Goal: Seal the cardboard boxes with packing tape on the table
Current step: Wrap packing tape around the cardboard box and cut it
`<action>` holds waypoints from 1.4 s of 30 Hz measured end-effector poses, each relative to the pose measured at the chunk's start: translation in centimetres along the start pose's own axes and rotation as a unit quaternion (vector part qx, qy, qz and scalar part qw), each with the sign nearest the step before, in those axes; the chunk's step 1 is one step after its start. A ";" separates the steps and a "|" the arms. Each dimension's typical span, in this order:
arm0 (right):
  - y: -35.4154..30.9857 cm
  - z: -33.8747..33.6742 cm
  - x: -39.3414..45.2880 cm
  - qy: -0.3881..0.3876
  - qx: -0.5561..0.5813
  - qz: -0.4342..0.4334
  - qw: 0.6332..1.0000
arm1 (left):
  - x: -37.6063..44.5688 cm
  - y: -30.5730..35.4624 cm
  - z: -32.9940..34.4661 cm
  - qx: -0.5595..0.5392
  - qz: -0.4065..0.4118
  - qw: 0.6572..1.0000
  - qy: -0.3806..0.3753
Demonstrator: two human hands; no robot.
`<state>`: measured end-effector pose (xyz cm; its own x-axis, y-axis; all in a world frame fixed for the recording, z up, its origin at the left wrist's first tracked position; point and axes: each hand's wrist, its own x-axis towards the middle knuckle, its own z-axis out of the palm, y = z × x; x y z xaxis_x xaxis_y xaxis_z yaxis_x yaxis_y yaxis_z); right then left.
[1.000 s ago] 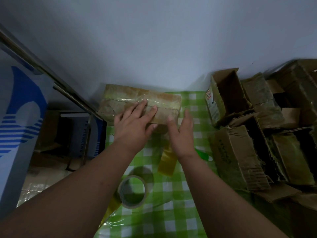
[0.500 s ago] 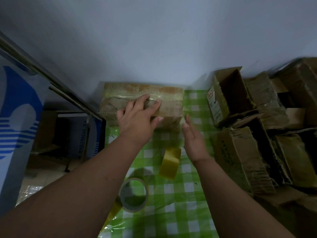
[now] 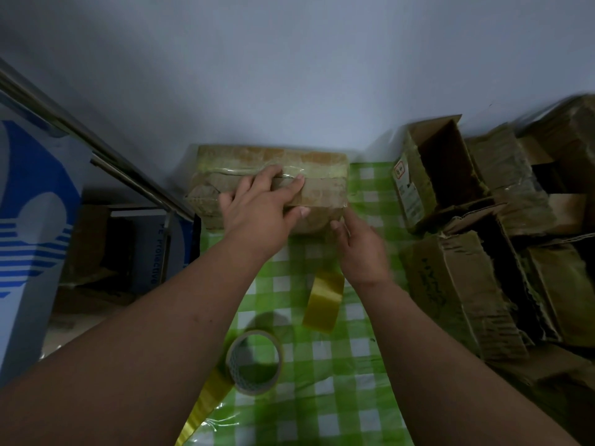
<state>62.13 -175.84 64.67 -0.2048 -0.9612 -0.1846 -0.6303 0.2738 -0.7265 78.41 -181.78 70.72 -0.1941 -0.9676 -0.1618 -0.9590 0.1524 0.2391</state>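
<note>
Since a second ago the taped cardboard box [image 3: 270, 185] has been pushed back against the wall at the far edge of the checked tablecloth [image 3: 322, 365], and the right hand [image 3: 362, 252] has dropped from its top to its near right corner. That suggests this box is nearly sealed. The left hand [image 3: 260, 210] lies flat, fingers spread, pressing the clear tape on the lid. The right hand's fingers are straight, tips touching the corner (blurred), holding nothing. Both tape rolls [image 3: 254, 362] sit nearer, untouched.
</note>
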 end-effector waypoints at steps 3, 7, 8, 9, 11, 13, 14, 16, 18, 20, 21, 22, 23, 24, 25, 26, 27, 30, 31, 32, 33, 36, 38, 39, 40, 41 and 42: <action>0.8 0.3 -0.2 0.001 0.050 0.076 0.996 | 0.1 -0.1 0.0 -0.004 0.000 1.000 0.000; 0.2 0.0 -1.1 0.122 0.126 0.140 0.974 | 0.1 -0.1 0.0 -0.008 -0.002 1.000 -0.003; -0.1 -0.2 -1.4 0.164 0.115 0.112 0.973 | 0.2 -0.1 0.0 -0.009 -0.003 1.000 -0.002; -0.5 -0.2 -1.7 0.198 0.104 0.081 0.971 | 0.2 0.0 0.0 -0.010 -0.004 1.000 -0.001; -1.3 0.1 -2.1 0.200 0.095 0.034 0.975 | 0.2 0.0 0.1 -0.009 -0.008 1.000 0.003; -2.1 0.6 -2.3 0.163 0.090 0.018 0.982 | 0.2 0.0 0.0 -0.007 -0.011 1.000 0.000; -2.4 0.7 -2.1 0.154 0.089 0.020 0.984 | 0.2 0.1 0.0 -0.007 -0.012 1.000 -0.002; -2.9 0.8 -1.7 0.153 0.105 0.039 0.982 | 0.0 0.1 0.0 -0.007 -0.013 1.000 -0.005; -3.2 0.7 -1.4 0.155 0.118 0.057 0.979 | -0.1 0.1 0.0 -0.009 -0.014 1.000 -0.004; -3.4 0.7 -1.2 0.156 0.119 0.072 0.978 | -0.1 0.1 0.1 -0.014 -0.015 1.000 -0.002; -3.6 0.7 -1.1 0.156 0.121 0.080 0.977 | -0.1 0.1 0.1 -0.016 -0.016 1.000 -0.002; -3.7 0.7 -1.0 0.157 0.127 0.091 0.975 | -0.1 0.1 0.1 -0.017 -0.016 1.000 -0.002; -3.8 0.7 -0.9 0.156 0.134 0.103 0.973 | -0.2 0.1 0.1 -0.016 -0.014 1.000 -0.002; -3.9 0.6 -0.8 0.153 0.136 0.111 0.972 | -0.2 0.1 0.2 -0.014 -0.013 1.000 -0.001; -3.8 0.6 -0.7 0.146 0.129 0.113 0.974 | -0.2 0.0 0.2 -0.014 -0.011 1.000 0.001; -3.7 0.6 -0.7 0.139 0.115 0.110 0.977 | -0.3 -0.1 0.2 -0.013 -0.011 1.000 0.002; -3.7 0.5 -0.6 0.135 0.096 0.105 0.981 | -0.3 -0.1 0.3 -0.014 -0.011 1.000 0.002; -3.3 0.4 -0.9 0.133 0.064 0.097 0.984 | -0.6 -0.1 0.5 -0.014 -0.013 1.000 0.004; -3.3 0.3 -1.0 0.126 0.061 0.098 0.985 | -0.8 0.0 0.6 -0.013 -0.012 1.000 0.006; -3.1 0.5 -1.1 0.115 0.050 0.099 0.987 | -1.0 0.0 0.6 -0.013 -0.011 1.000 0.007; -2.9 0.5 -1.1 0.099 0.032 0.097 0.990 | -1.1 0.1 0.6 -0.014 -0.011 1.000 0.009; -3.2 0.1 -1.1 0.067 0.018 0.113 0.991 | -1.5 0.1 0.7 -0.004 -0.009 1.000 0.010; -3.5 -0.5 -1.2 0.108 0.036 0.113 0.987 | -1.8 0.1 0.6 0.003 -0.003 1.000 0.006; -3.7 -0.7 -1.1 0.134 0.041 0.102 0.985 | -2.0 0.1 0.4 -0.003 0.000 1.000 0.001; -4.0 -0.9 -0.9 0.144 0.044 0.089 0.985 | -2.0 -0.1 0.2 -0.017 0.000 1.000 -0.002; -4.4 -1.0 -0.7 0.130 0.035 0.071 0.988 | -2.0 -0.3 0.1 -0.041 -0.003 0.999 -0.001; -4.7 -0.9 -0.4 0.102 0.014 0.045 0.994 | -1.9 -0.6 -0.1 -0.069 -0.009 0.998 0.007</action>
<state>64.52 -176.76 68.72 -0.4095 -0.9052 -0.1139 -0.5823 0.3555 -0.7311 79.41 -180.04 70.99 -0.1742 -0.9726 -0.1543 -0.9242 0.1074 0.3664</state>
